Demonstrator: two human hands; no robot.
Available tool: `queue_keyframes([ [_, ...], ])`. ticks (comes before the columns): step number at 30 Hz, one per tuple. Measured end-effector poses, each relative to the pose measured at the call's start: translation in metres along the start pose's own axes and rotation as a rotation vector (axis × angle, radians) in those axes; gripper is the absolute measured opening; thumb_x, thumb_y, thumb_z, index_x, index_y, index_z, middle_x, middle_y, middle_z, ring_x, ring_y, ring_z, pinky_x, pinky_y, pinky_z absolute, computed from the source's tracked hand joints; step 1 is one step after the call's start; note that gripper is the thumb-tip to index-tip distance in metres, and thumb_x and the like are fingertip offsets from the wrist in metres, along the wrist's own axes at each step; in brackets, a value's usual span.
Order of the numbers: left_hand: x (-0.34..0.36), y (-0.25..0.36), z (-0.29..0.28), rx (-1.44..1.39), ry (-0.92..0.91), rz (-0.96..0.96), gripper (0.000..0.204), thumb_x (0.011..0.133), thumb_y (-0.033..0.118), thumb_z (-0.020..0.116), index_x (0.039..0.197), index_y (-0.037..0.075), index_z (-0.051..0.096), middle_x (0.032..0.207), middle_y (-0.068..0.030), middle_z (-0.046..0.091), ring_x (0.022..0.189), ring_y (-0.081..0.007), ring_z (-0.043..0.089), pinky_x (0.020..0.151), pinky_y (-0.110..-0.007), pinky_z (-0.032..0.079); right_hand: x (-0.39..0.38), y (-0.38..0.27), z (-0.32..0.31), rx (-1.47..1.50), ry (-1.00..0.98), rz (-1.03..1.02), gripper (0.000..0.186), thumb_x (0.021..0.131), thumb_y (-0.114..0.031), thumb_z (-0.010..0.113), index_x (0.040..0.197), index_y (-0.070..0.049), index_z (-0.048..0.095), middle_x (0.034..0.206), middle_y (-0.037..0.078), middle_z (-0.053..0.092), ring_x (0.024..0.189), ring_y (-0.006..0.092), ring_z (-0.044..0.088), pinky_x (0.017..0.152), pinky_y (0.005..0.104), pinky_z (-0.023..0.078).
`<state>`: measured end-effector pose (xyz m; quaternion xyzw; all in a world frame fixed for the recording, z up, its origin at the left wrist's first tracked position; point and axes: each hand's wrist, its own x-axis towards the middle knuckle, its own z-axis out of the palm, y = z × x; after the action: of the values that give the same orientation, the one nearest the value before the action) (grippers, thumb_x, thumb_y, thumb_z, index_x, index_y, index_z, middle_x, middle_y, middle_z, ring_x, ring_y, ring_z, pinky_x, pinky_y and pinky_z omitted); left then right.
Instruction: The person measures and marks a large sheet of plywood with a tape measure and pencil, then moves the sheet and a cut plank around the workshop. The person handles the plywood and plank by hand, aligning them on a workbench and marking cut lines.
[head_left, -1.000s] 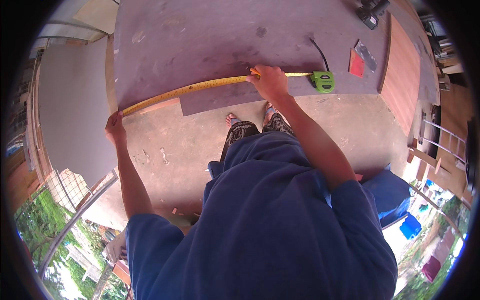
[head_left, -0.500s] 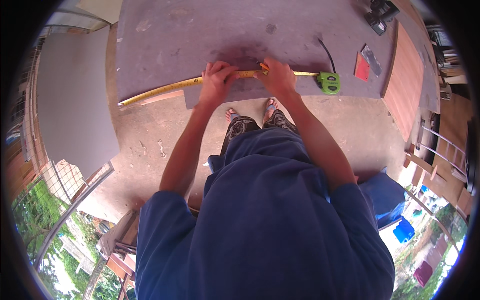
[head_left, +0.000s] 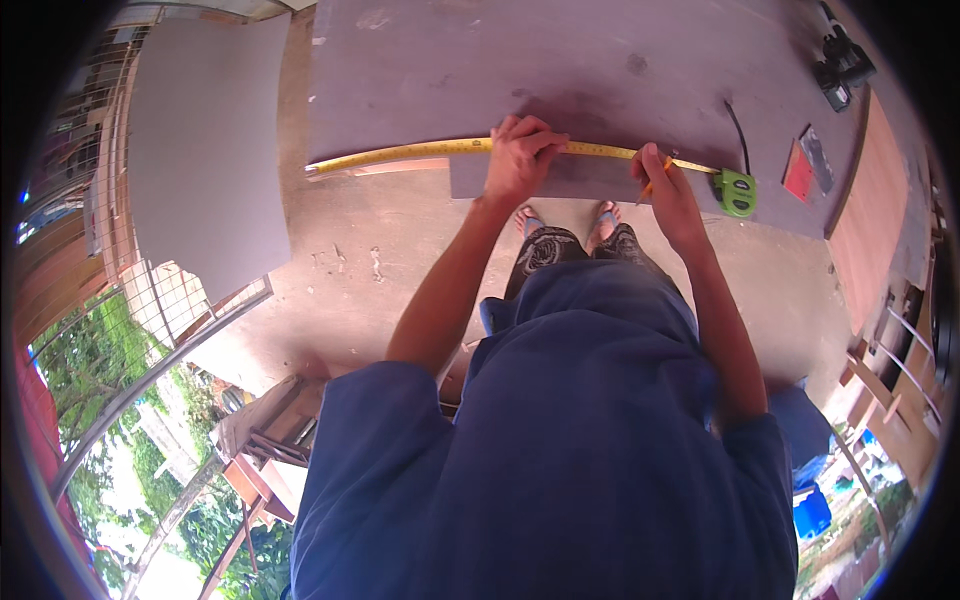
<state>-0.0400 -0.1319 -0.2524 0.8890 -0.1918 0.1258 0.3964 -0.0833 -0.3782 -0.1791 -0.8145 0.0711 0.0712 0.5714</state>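
Note:
A yellow measuring tape (head_left: 400,152) runs along the near edge of a grey-purple work table (head_left: 480,60), drawn out leftward from its green case (head_left: 737,193). My left hand (head_left: 524,157) grips the tape's blade near the middle, fingers curled over it. To the right, my right hand (head_left: 668,190) holds an orange pencil (head_left: 655,182) beside the blade, close to the case. Under the left stretch of tape lies a thin wooden strip (head_left: 400,168), and a grey sheet piece (head_left: 475,178) projects at the table's near side below my left hand.
Beyond the case are a black cord (head_left: 738,135), a red piece (head_left: 798,172) and a dark flat piece (head_left: 817,158). A wooden board (head_left: 872,200) and a black power tool (head_left: 842,65) occupy the right side. A large grey sheet (head_left: 210,150) stands at left.
The view has shifted, so the table appears further right. My right hand has moved rightward along the tape, away from my left hand and nearer the case, still with the pencil.

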Motion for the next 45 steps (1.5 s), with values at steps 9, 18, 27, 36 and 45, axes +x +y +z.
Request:
queue_keyframes([
  [9, 0.002, 0.003, -0.004, 0.03, -0.043, 0.003, 0.02, 0.084, 0.012, 0.083, 0.103, 0.019, 0.085, 0.098, -0.0001, 0.072, 0.096, -0.0261, 0.065, 0.085, -0.042, 0.049, -0.005, 0.028, 0.016, 0.288, -0.219, -0.048, 0.013, 0.099, -0.006, 0.073, 0.092, -0.003, 0.062, 0.092, 0.006, 0.072, 0.087, 0.0108, 0.069, 0.079, 0.0277, 0.055],
  [18, 0.004, 0.006, -0.008, 0.001, -0.071, 0.015, 0.02, 0.086, 0.009, 0.079, 0.104, 0.019, 0.084, 0.099, 0.0027, 0.07, 0.094, -0.0261, 0.062, 0.083, -0.044, 0.046, 0.01, 0.036, 0.049, 0.192, 0.007, -0.114, 0.016, 0.093, -0.003, 0.077, 0.087, -0.002, 0.062, 0.08, 0.0, 0.067, 0.08, 0.0041, 0.061, 0.071, 0.0244, 0.05],
  [27, 0.003, 0.003, -0.007, 0.033, -0.118, 0.003, 0.021, 0.088, 0.01, 0.078, 0.107, 0.017, 0.084, 0.103, 0.0002, 0.07, 0.099, -0.0262, 0.063, 0.086, -0.044, 0.046, 0.015, 0.043, 0.054, 0.138, 0.053, -0.233, 0.018, 0.091, -0.003, 0.077, 0.083, -0.001, 0.061, 0.073, 0.0, 0.061, 0.074, 0.0034, 0.053, 0.065, 0.0253, 0.046],
  [36, 0.003, 0.001, -0.005, 0.026, -0.104, 0.001, 0.016, 0.087, 0.014, 0.082, 0.101, 0.021, 0.083, 0.102, 0.0036, 0.069, 0.097, -0.0256, 0.062, 0.084, -0.046, 0.045, 0.015, 0.048, 0.057, 0.136, 0.043, -0.187, 0.013, 0.093, -0.003, 0.076, 0.086, -0.001, 0.066, 0.077, 0.0, 0.07, 0.075, 0.003, 0.059, 0.067, 0.0236, 0.048],
  [45, 0.003, 0.003, -0.005, 0.033, -0.097, 0.011, 0.02, 0.086, 0.013, 0.082, 0.105, 0.02, 0.084, 0.101, 0.0024, 0.07, 0.097, -0.0251, 0.063, 0.084, -0.044, 0.045, 0.015, 0.043, 0.057, 0.076, 0.095, -0.241, 0.016, 0.089, -0.004, 0.079, 0.084, 0.0, 0.064, 0.072, 0.006, 0.066, 0.068, 0.0078, 0.058, 0.063, 0.0283, 0.049],
])
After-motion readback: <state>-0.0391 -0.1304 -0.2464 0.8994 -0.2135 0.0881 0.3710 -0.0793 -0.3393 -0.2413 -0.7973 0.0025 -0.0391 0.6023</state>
